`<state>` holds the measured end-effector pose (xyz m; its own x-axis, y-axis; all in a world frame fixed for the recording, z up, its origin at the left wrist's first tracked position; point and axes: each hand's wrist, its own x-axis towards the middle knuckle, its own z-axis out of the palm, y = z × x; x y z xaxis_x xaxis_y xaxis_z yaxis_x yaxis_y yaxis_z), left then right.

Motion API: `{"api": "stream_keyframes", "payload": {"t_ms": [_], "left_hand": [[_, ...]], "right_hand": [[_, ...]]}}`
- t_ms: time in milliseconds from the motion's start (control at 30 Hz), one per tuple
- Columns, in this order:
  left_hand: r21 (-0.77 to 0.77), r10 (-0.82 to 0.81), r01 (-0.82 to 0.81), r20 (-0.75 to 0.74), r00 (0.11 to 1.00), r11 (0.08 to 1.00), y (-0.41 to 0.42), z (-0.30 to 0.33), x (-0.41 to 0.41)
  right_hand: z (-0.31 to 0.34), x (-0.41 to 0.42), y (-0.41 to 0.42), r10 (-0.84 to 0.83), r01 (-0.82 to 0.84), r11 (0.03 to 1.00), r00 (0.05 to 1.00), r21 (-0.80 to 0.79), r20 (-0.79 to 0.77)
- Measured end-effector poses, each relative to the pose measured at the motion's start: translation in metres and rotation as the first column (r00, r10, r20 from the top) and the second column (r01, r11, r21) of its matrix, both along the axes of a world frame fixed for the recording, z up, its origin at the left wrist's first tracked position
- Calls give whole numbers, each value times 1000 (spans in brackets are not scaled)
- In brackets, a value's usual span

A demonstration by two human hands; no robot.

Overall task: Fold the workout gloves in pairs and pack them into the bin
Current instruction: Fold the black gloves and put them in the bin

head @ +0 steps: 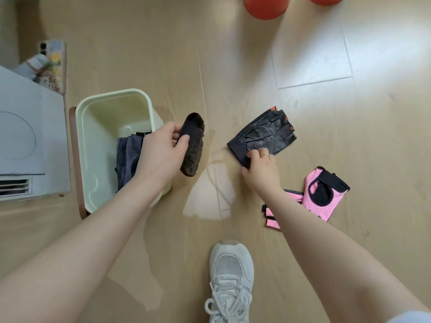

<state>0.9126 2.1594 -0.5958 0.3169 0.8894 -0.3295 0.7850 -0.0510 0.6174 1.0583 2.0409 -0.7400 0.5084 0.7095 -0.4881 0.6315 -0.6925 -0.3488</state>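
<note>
- Mid-task, on the black pair, judging by the layout; left hand (163,148) closed around a black glove (193,145) bunched or folded in the air, just right of the bin (112,96) rim; right hand (261,169) pinching the cuff of the second black glove (263,135), which lies flat on the floor (233,66) with orange-trimmed finger stubs pointing up-right.
- Already packed: folded grey-blue gloves (129,157) standing against the near right wall of the bin; rest of the bin bare.
- Not yet begun: pink gloves (324,194) on the floor right of the right forearm, one partly hidden under that arm.
- Next move, as a guess: lifting the flat glove, matching it to the held one, folding the two together, then setting the pair down beside the grey-blue ones; plenty of room there.
- Around: white sneaker (231,278) at the bottom centre; phone (54,64) in a patterned case top left; pale box-like appliance (28,136) left of the bin; orange balls (265,7) at the top edge.
- In the way: little; left forearm crosses the bin's near corner, so lowering the pair calls for a swing left.
</note>
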Motion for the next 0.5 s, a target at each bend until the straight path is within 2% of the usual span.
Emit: {"api": "stream_keyframes", "payload": {"t_ms": [133, 200, 267, 333, 400, 500], "left_hand": [[-10, 40, -40, 42, 998, 999, 10, -7, 1], [-2, 48, -48, 64, 997, 999, 11, -9, -1], [-11, 48, -47, 83, 995, 999, 11, -10, -3], [-11, 36, -35, 90, 995, 999, 9, -12, -7], [-4, 33, -33, 99, 995, 999, 8, -12, -11], [-35, 61, -56, 140, 988, 998, 4, -7, -14]], "right_hand": [[-8, 2, 2, 177, -171, 984, 965, -50, 191], [-7, 7, 2, 227, -223, 974, 953, -46, 201], [-2, 12, 4, 184, -185, 983, 971, -11, 152], [1, 18, 4, 56, -61, 996, 995, 62, 87], [4, 23, 1, -150, 163, 977, 983, 136, -103], [22, 23, -11, -373, 493, 856, 796, 153, -478]]}}
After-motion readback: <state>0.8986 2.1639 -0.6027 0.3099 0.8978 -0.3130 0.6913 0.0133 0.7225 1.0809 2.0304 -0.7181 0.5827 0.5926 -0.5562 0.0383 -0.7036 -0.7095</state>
